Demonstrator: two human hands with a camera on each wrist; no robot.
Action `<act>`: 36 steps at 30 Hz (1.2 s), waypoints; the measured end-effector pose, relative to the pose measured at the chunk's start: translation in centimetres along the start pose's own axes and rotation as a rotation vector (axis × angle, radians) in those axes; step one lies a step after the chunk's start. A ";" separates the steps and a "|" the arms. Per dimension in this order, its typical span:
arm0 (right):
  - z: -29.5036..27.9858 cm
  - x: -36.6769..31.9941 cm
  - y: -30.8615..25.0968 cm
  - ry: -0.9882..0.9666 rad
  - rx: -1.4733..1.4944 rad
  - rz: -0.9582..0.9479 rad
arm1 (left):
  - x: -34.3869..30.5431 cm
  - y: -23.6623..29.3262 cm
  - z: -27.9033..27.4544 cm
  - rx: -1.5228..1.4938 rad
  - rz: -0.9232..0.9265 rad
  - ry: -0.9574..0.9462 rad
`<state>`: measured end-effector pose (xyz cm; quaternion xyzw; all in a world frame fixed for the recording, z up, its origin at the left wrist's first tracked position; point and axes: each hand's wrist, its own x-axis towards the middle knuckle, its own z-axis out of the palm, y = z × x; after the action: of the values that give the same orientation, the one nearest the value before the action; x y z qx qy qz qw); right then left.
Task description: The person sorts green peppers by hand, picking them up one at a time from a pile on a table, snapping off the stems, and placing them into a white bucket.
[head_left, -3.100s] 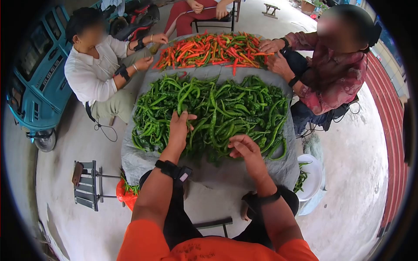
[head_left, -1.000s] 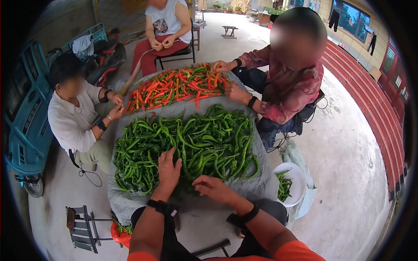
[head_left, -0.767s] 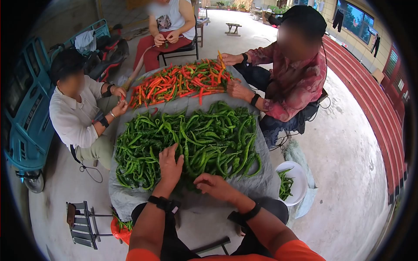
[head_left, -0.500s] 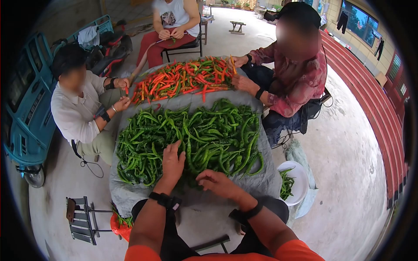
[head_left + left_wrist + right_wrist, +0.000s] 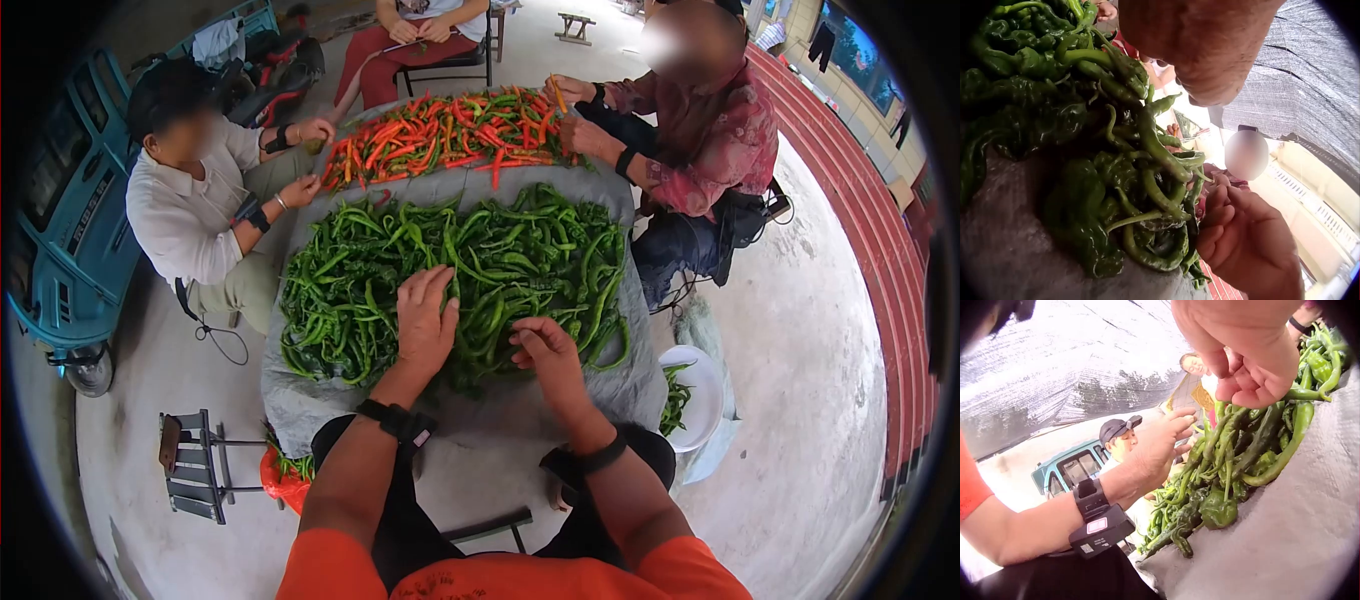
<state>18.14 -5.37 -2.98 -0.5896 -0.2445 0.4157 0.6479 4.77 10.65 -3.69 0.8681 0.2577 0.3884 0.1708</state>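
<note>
Green peppers (image 5: 345,270) lie heaped on a grey sheet (image 5: 305,415) over a table. The left hand (image 5: 425,325) is over the near middle of the heap, fingers extended and slightly spread, with no pepper seen in its grip. To its right, the right hand (image 5: 550,365) hovers by the heap's near edge with loosely bent fingers. In the left wrist view, the right hand's (image 5: 1250,240) thumb and forefinger come close together beside a pepper stem; no grip on it is plain. The right wrist view shows the left hand (image 5: 1154,447) beside upturned peppers (image 5: 1229,444).
Red and orange peppers (image 5: 450,135) form a second heap at the far end. People sit at the left, right and far sides. A white basin (image 5: 700,400) holding green peppers stands at the lower right; a folding stool (image 5: 195,465) and red bag (image 5: 285,480) are lower left.
The head view has tilted down, so the table appears higher. The right hand has shifted slightly right, away from the left hand. The left hand stays over much the same part of the heap.
</note>
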 end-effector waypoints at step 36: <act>-1.2 -1.1 -0.2 -0.159 -0.107 -0.008 | 2.2 2.3 4.1 0.319 -0.032 -0.179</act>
<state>18.55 -6.97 -2.83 -0.5874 -0.3195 0.4450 0.5957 9.80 9.71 -3.89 0.9110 0.3137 0.2611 0.0592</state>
